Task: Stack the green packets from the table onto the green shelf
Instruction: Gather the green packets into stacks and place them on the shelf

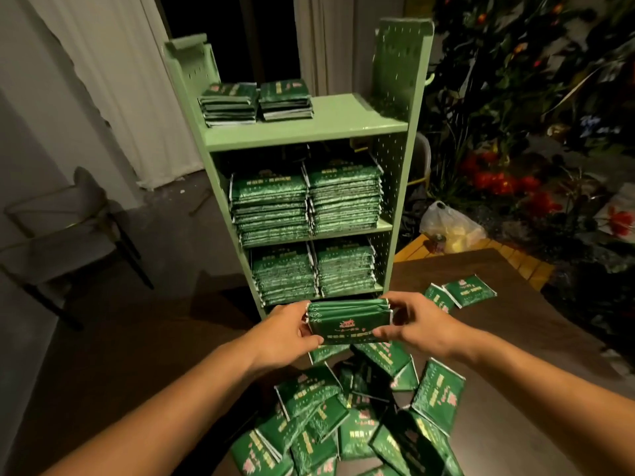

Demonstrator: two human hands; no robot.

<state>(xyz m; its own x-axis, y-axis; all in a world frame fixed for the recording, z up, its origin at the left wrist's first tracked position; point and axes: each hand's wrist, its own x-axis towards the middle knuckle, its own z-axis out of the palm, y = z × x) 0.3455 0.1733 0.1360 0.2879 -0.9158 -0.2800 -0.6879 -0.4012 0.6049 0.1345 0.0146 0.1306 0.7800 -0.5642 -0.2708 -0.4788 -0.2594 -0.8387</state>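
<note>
Between the two hands, at the middle of the view, a small bundle of green packets (348, 321) is held above the near edge of a dark worktop (515, 438). Left hand (287, 333) grips the bundle's left end, thumb on the near face and fingers (311, 309) curled round the far side. Right hand (421, 326) grips the right end the same way, its fingers pinching the top corner. The bundle lies level, its folded edges facing up and its printed front toward the viewer.

Just behind the hands stands a green shelf (309, 127) with perforated side panels. Its top level carries two short piles of packets (256, 99) side by side at the far left, with bare space to their right. The middle level (305, 204) and the lower level (312, 273) each hold two tall piles side by side, filling nearly the whole height.

On the worktop, near and below the hands, a loose heap of packets (360, 420) lies at all angles, overlapping one another. Two more packets (460, 292) rest apart at the far right of the worktop.

Left of the shelf stands a chair (68, 231) before pale curtains (113, 80). To the right, a plastic bag (450, 226) sits on a wooden surface, with dark foliage and red flowers (498, 182) beyond.
</note>
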